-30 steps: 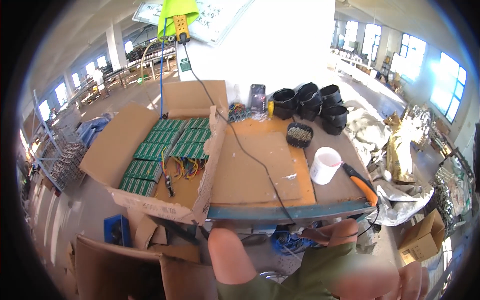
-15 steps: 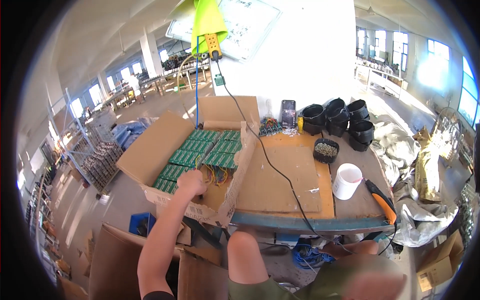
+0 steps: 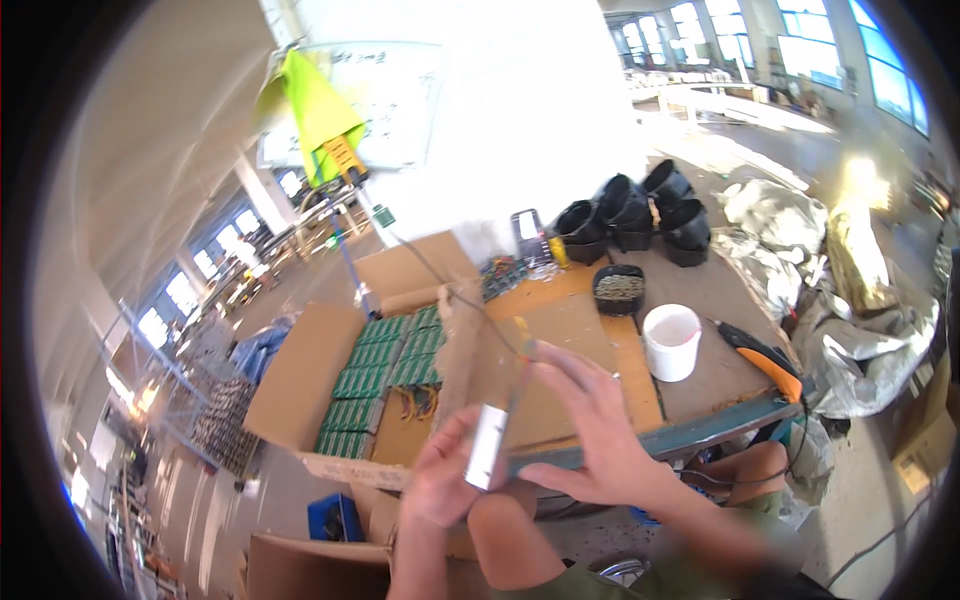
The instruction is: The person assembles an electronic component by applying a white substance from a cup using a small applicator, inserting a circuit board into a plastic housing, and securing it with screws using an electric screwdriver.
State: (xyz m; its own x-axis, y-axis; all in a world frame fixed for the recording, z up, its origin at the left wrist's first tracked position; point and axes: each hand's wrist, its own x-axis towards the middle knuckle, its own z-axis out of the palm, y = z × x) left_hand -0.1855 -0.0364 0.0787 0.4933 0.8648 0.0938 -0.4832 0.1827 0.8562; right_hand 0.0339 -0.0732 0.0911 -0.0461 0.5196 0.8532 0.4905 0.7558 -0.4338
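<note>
My left hand (image 3: pixel 440 478) is closed on a slim rectangular piece with a white face (image 3: pixel 487 448), tilted above my knee at the table's front edge. Thin wires (image 3: pixel 519 372) rise from its upper end. Close to those wires is my right hand (image 3: pixel 603 432), fingers stretched out and thumb spread; whether a fingertip touches them is blurred. To the left, an opened cardboard box (image 3: pixel 300 385) holds rows of green circuit boards (image 3: pixel 362 382). Some coloured wires (image 3: pixel 420 402) lie in its near right part.
On the table stand a white tub (image 3: pixel 671 343), a black cup of small parts (image 3: pixel 619 289) and several black pots (image 3: pixel 625 212). An orange-handled soldering iron (image 3: pixel 765 368) lies at the right. A phone (image 3: pixel 530 235) leans at the back. A dark cable (image 3: pixel 425 262) hangs across.
My left hand has come out of the box with the white-faced piece and moved right. My right hand has risen from below the table edge beside it. The view has turned and shifted.
</note>
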